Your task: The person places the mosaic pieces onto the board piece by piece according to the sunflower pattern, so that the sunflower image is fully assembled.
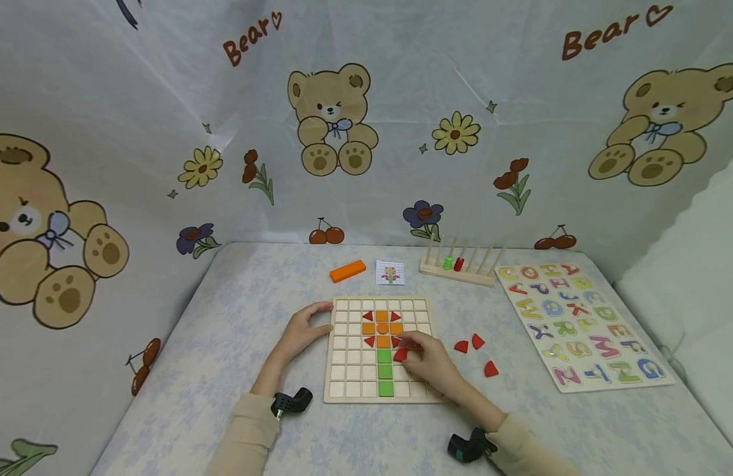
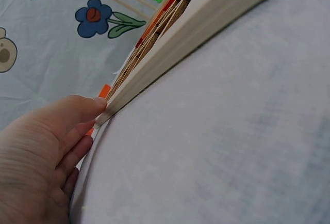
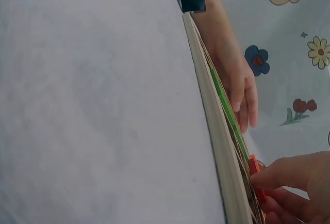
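Note:
A square wooden grid board (image 1: 351, 390) lies in front of me, bearing orange squares, an orange disc, red triangular pieces and a column of green squares (image 1: 385, 371). My left hand (image 1: 297, 338) is at the board's far left corner, thumb against the left side, as the left wrist view also shows. With thumb and fingers my right hand (image 1: 434, 363) pinches a red fan-shaped piece (image 1: 400, 356) low over the grid, just right of the top green square. In the right wrist view, that red piece (image 3: 254, 168) shows beside the thumb tip. The right hand hides some cells.
Several loose red fan-shaped pieces (image 1: 461, 346) lie right of the board. Behind it are an orange bar (image 1: 347, 271), a small pattern card (image 1: 390, 272) and a wooden peg rack (image 1: 458, 272) with green and red beads. A letter puzzle board (image 1: 583, 330) is at the far right.

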`<state>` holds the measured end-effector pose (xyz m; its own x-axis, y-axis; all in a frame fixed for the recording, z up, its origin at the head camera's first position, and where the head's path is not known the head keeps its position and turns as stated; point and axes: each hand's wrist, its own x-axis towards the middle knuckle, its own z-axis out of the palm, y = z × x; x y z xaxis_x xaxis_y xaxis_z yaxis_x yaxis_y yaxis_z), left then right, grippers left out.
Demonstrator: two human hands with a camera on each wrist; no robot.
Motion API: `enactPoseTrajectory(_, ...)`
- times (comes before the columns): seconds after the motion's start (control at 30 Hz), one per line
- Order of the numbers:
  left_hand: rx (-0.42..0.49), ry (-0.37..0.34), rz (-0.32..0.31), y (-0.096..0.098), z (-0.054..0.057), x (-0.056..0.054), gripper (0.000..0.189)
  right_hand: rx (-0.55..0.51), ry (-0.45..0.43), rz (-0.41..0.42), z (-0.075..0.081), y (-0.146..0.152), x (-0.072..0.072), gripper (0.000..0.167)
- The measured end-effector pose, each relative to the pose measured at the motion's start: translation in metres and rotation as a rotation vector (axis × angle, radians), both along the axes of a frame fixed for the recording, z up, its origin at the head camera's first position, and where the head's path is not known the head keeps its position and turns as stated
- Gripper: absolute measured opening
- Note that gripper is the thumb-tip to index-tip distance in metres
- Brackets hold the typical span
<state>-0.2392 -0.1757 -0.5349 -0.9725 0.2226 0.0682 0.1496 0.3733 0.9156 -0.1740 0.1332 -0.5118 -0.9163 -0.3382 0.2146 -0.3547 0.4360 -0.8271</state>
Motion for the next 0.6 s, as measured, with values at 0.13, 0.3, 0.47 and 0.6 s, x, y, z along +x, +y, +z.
enactPoseTrajectory(0.13, -0.003, -0.005, 0.004, 0.0010, 0.0003, 0.0001, 0.047, -0.013, -0.022, 0.003, -0.0023, -0.0018, 0.0019, 0.044)
enactPoseTrajectory(0.3, -0.001, 0.000, 0.008, 0.0011, 0.0009, 0.0003, 0.047, -0.050, 0.002, -0.002, -0.0043, -0.0022, 0.0030, 0.043)
enactPoseTrajectory(0.47, -0.014, -0.005, 0.018, 0.0011, 0.0006, 0.0000, 0.048, -0.035, -0.002, 0.008, -0.0044, -0.0011, 0.0013, 0.042)
enactPoseTrajectory(0.6, -0.016, -0.005, 0.018, 0.0011, -0.0004, -0.0005, 0.047, -0.007, 0.019, 0.008, -0.0038, 0.0020, -0.0005, 0.041)
